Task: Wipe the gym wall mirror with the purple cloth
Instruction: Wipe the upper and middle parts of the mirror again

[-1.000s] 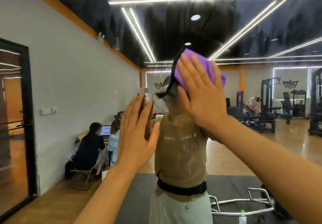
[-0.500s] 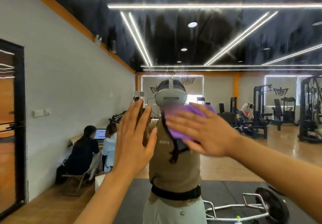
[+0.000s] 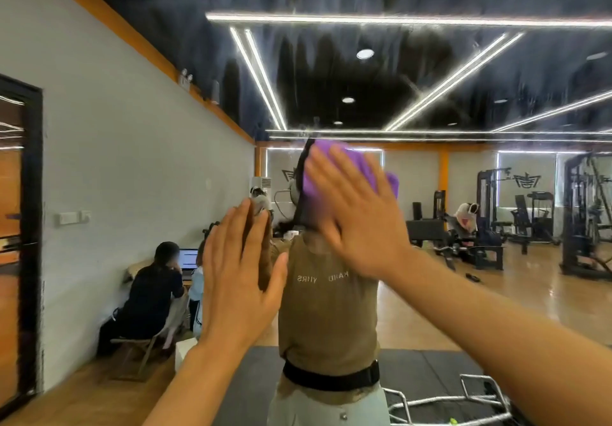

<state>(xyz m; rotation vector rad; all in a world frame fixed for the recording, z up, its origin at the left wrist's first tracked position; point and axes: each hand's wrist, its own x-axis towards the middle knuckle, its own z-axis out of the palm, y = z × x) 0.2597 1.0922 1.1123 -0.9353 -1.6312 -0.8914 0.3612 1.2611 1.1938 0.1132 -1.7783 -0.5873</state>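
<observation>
The wall mirror (image 3: 463, 71) fills the whole view, streaked with smears near its top. My right hand (image 3: 357, 217) presses the purple cloth (image 3: 351, 167) flat against the glass with straight, spread fingers, just above the view's middle. Most of the cloth is hidden under the palm; its top and right edges stick out. My left hand (image 3: 238, 280) lies flat on the glass lower and to the left, fingers straight, holding nothing. My own reflection stands behind both hands.
The mirror reflects a gym: two seated people at a laptop (image 3: 159, 289) on the left, weight machines (image 3: 583, 220) on the right, a black floor mat (image 3: 427, 379) and a metal bar frame (image 3: 477, 399) at the bottom.
My right hand swept the cloth down to chest height half a second ago and is back up at head height now. My left hand stayed planted on the glass.
</observation>
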